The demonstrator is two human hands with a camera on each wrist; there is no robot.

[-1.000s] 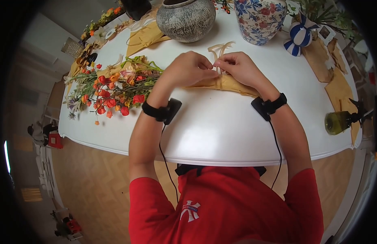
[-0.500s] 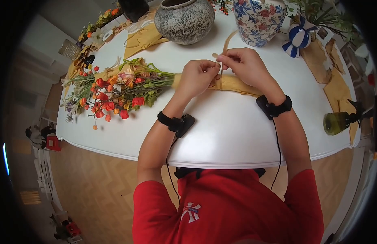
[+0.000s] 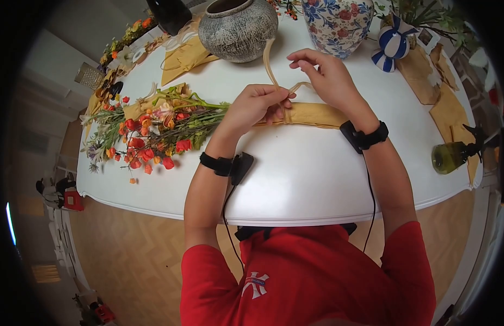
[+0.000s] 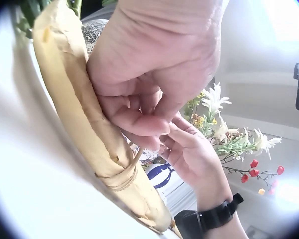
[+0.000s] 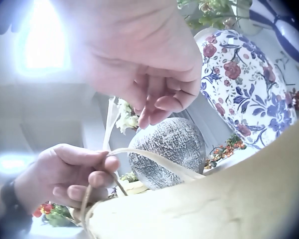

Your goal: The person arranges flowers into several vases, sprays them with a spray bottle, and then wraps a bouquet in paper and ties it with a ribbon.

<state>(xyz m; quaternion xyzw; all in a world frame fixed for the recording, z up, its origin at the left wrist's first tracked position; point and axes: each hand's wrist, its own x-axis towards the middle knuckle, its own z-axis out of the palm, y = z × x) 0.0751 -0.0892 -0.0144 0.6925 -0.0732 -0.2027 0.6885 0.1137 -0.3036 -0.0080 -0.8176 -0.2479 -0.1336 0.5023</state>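
Observation:
My left hand (image 3: 253, 110) pinches a pale ribbon (image 3: 268, 64) between thumb and fingers, over a yellow paper wrap (image 3: 317, 114) around the stems of a flower bouquet (image 3: 148, 133). One ribbon end stands up above this hand. Ribbon loops (image 4: 120, 178) circle the paper in the left wrist view. Up and to the right, my right hand (image 3: 332, 81) hovers with loosely bent fingers and no ribbon visible in its grasp. In the right wrist view, a second ribbon length (image 5: 162, 162) runs from the left fingers towards the paper, below the right hand (image 5: 144, 64).
Beyond the hands stand a grey textured pot (image 3: 238, 32) and a floral vase (image 3: 339, 27). A blue-and-white striped ornament (image 3: 394, 46) and brown paper (image 3: 418, 76) lie at the right, with a green spray bottle (image 3: 448, 157) near the table's right edge.
The hands have moved apart: the right has lifted off the ribbon, while the left keeps its pinch. The ribbon end that slanted up beside the right hand now rises above the left.

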